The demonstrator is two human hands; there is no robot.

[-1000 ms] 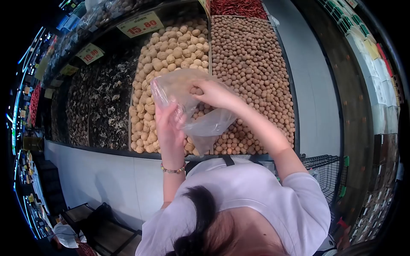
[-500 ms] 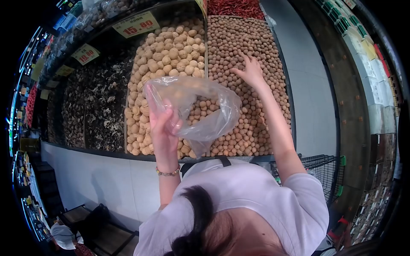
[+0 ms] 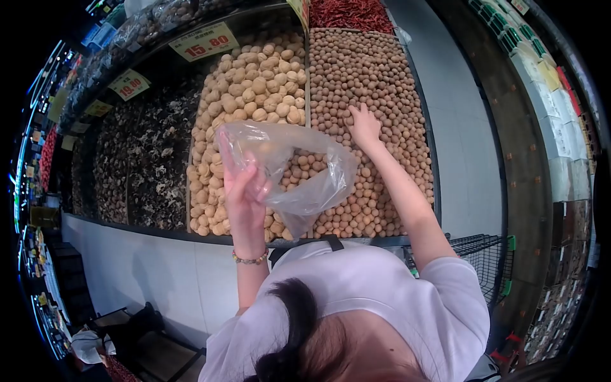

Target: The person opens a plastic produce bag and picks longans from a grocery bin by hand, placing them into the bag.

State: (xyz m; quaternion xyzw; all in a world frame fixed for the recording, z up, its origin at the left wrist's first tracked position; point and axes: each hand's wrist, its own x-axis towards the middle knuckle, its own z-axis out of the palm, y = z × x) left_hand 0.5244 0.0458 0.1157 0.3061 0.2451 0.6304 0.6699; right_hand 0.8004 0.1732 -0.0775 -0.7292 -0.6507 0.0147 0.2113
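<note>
My left hand [image 3: 244, 194] grips the side of a clear plastic bag [image 3: 309, 198], whose wide mouth hangs open over the bins. Through the bag show walnuts and small round brown balls that look like dried longans. Farther right, my right hand [image 3: 365, 127] is down at the pile of dried longans [image 3: 347, 70], its fingers drawn together at the surface. Whatever lies between those fingertips is too small to make out. Pale walnuts [image 3: 261, 86] fill the bin to the left, beyond the bag.
A thin divider [image 3: 308, 83] separates walnuts from longans. Dried red chillies [image 3: 353, 14] lie behind; dark dried fungus [image 3: 162, 143] fills a bin on the left. Price signs [image 3: 203, 42] stand along the back. A wire shopping cart [image 3: 477, 258] is at my right side.
My right hand has drawn back slightly toward me and left, and its spread fingers have come together on the longans. My left hand keeps holding the bag in nearly the same place.
</note>
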